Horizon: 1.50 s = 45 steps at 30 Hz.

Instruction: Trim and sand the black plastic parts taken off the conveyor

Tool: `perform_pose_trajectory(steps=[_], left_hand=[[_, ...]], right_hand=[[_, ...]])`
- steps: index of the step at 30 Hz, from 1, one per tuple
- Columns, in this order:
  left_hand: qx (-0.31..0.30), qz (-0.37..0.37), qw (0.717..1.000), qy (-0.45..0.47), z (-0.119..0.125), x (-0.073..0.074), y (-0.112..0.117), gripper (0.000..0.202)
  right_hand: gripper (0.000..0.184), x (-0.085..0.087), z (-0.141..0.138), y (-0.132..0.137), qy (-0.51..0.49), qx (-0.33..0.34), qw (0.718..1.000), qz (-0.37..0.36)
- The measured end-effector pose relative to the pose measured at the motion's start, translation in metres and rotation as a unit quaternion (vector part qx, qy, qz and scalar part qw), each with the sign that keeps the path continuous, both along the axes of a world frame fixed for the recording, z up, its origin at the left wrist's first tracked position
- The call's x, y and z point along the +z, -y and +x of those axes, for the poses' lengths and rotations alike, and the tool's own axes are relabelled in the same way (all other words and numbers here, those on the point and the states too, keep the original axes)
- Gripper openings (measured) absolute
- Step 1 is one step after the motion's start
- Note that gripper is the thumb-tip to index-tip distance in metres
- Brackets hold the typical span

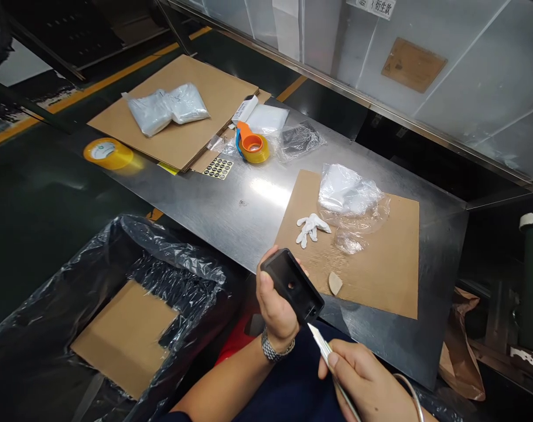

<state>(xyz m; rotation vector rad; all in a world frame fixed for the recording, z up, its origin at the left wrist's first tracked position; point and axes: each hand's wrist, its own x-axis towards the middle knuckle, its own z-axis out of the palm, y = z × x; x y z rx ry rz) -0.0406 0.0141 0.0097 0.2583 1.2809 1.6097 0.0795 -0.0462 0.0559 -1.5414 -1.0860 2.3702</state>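
My left hand (pixel 273 302) grips a black plastic housing (pixel 291 285), a shallow rectangular shell with a round hole, held up over my lap near the table's front edge. My right hand (pixel 365 378) is closed on a thin silver knife (pixel 325 351) whose blade tip touches the housing's lower corner. A watch sits on my left wrist and a bangle on my right.
A steel table (pixel 231 205) carries a cardboard sheet (pixel 381 264) with white finger cots (pixel 310 227) and clear bags (pixel 349 193). Farther back lie flat cartons (pixel 178 111), white bags (pixel 167 108), an orange tape dispenser (pixel 252 143) and a yellow tape roll (pixel 108 153). A black-lined box (pixel 126 328) stands at left.
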Motion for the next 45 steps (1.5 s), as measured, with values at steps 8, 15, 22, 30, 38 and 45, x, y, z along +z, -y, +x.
perform_pose_trajectory(steps=[8,15,22,30,38,45], left_hand=[[0.055,0.016,0.997,0.061,0.000,0.000,-0.004,0.039],[0.073,0.063,0.994,0.057,-0.001,0.000,-0.003,0.038],[0.095,0.115,0.988,0.025,-0.001,0.004,-0.002,0.037],[0.102,0.143,0.984,0.026,-0.003,0.007,-0.002,0.037],[0.111,0.144,0.983,0.007,-0.001,0.006,-0.004,0.037],[0.097,0.091,0.991,-0.021,-0.001,0.003,-0.001,0.039]], right_hand=[[0.036,0.009,0.008,-0.005,0.114,0.101,0.968,0.199],[0.025,0.002,0.001,0.012,0.372,0.208,0.605,0.673],[0.028,0.000,-0.009,0.014,0.399,0.198,0.531,0.721],[0.027,-0.010,-0.009,0.025,0.408,0.232,0.523,0.711],[0.028,-0.012,-0.010,0.027,0.424,0.230,0.517,0.708],[0.027,-0.010,-0.010,0.025,0.439,0.228,0.500,0.711]])
